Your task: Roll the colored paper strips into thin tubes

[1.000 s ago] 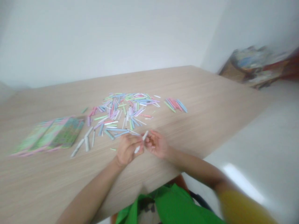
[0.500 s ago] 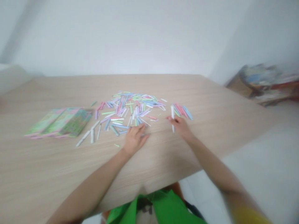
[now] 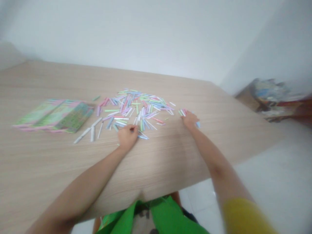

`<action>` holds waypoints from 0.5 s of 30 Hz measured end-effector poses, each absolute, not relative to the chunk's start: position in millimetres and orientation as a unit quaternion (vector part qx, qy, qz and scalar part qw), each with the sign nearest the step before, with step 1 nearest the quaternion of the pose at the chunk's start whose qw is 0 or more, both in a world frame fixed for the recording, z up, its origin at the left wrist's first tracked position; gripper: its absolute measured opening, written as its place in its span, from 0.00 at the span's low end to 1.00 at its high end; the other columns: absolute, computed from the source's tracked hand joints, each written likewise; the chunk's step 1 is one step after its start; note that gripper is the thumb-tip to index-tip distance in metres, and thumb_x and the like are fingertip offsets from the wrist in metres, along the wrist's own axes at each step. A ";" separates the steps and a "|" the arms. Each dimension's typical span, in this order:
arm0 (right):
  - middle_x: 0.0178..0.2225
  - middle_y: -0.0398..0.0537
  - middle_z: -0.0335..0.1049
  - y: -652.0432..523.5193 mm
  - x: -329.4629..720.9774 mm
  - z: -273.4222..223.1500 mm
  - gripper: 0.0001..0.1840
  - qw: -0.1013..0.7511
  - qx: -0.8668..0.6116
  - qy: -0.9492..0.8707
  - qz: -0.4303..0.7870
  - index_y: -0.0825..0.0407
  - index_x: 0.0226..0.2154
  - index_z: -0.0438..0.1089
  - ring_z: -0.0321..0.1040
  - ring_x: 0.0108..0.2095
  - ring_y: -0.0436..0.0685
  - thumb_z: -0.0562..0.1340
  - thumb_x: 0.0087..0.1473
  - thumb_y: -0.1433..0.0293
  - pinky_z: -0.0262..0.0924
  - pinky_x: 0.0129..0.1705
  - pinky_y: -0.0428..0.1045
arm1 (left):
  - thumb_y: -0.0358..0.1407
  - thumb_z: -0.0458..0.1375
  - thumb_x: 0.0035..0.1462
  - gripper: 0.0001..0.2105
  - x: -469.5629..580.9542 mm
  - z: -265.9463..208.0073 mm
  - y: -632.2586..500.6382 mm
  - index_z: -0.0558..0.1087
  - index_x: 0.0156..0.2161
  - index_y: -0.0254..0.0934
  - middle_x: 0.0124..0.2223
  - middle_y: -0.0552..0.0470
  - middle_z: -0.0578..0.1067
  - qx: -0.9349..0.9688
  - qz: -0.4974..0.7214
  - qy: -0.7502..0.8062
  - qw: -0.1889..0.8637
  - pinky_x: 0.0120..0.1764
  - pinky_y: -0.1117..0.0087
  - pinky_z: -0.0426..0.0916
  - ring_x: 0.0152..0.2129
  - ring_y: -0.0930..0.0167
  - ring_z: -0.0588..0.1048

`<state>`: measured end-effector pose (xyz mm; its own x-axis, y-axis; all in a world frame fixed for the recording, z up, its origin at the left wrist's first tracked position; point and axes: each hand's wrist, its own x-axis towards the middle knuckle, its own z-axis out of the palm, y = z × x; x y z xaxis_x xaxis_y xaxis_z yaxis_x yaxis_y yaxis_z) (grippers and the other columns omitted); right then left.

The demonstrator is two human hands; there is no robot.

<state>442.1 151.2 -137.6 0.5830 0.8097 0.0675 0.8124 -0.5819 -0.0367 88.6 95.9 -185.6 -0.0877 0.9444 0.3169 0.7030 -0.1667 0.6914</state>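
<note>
A loose heap of thin pastel sticks (image 3: 126,110) in white, pink, lilac, green and blue lies across the table's middle. At its near edge my left hand (image 3: 128,138) is closed, thumb and index finger curled together; what they hold, if anything, is hidden. A light blue stick (image 3: 143,137) lies right beside its fingertips. My right hand (image 3: 190,120) rests with fingers outstretched over a small row of sticks (image 3: 182,112) right of the heap. White, green and pink ends show on the row's left and a blue end on its right; the hand covers the rest.
Flat pink-and-green printed packs (image 3: 52,115) lie side by side on the left of the wooden table (image 3: 156,169). Several white sticks (image 3: 83,135) lie between them and the heap. Beyond the table's right edge is a blurred pile of items (image 3: 273,94).
My right hand has moved from holding a white stick upright to lying over the row. My left hand has shifted slightly left and its fingers have curled in. The view has tilted.
</note>
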 end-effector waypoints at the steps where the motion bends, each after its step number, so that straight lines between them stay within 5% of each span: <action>1: 0.57 0.69 0.69 152.9 440.4 -143.7 0.31 0.040 -0.896 -0.442 -0.027 0.54 0.63 0.64 0.64 0.60 0.74 0.61 0.62 0.56 0.57 0.58 0.69 | 0.43 0.54 0.59 0.16 89.1 -186.1 95.7 0.82 0.38 0.36 0.36 0.47 0.83 0.649 0.398 0.627 0.165 0.40 0.62 0.69 0.35 0.60 0.81; 8: 0.55 0.80 0.67 158.2 429.2 -159.1 0.37 0.104 -0.897 -0.422 -0.073 0.67 0.61 0.64 0.57 0.61 0.80 0.65 0.58 0.58 0.50 0.57 0.72 | 0.41 0.55 0.58 0.14 93.2 -184.2 91.8 0.82 0.34 0.37 0.34 0.48 0.83 0.656 0.432 0.600 0.150 0.42 0.65 0.70 0.32 0.64 0.80; 12: 0.59 0.87 0.58 156.2 424.8 -155.1 0.29 0.127 -0.875 -0.458 -0.085 0.66 0.52 0.73 0.51 0.62 0.83 0.67 0.53 0.61 0.48 0.55 0.74 | 0.41 0.56 0.58 0.13 87.1 -184.5 98.6 0.82 0.34 0.37 0.32 0.48 0.82 0.625 0.465 0.602 0.173 0.40 0.65 0.70 0.31 0.65 0.79; 15: 0.61 0.82 0.57 153.6 412.4 -156.3 0.26 0.127 -0.858 -0.493 -0.070 0.60 0.49 0.77 0.51 0.62 0.83 0.69 0.51 0.61 0.48 0.54 0.73 | 0.41 0.57 0.57 0.13 81.1 -185.9 106.1 0.81 0.35 0.36 0.31 0.49 0.81 0.562 0.537 0.600 0.192 0.38 0.66 0.69 0.30 0.66 0.78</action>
<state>412.4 153.6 -156.3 0.5031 0.8283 0.2465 0.8642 -0.4806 -0.1490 81.1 106.1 -185.9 -0.2953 0.8800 0.3719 0.4668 -0.2068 0.8598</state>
